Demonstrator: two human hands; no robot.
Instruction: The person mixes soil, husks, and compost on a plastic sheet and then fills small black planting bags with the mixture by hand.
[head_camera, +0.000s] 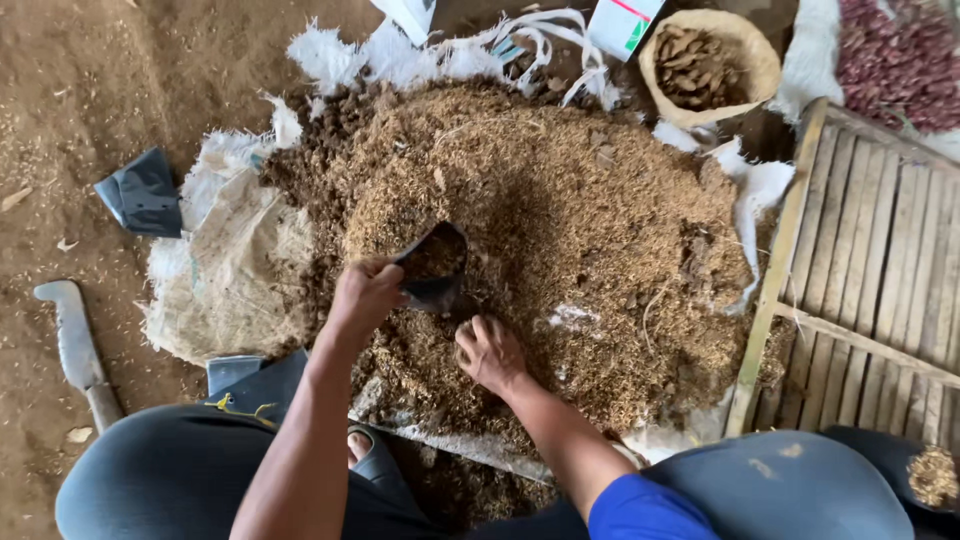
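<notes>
Heaped wide over a torn white sack (235, 280) on the dirt floor: a brown husk pile (560, 240), darker and clumpier at its left edge. To the right, a slatted bamboo rack (870, 270). Top right, a round basket (712, 62) of brown pieces beside a spread of reddish beans (900, 60). Far left on the floor, a machete (78, 350), well apart from the pile. At the pile's near edge, a small black bag (435, 268), mouth open and tilted up, part filled with husk. Left hand (367, 293) curled shut around the bag's rim, holding it against the pile. Right hand (490, 352) just beside the bag, fingers bent and loosely cupped, pressed down into the husk.
</notes>
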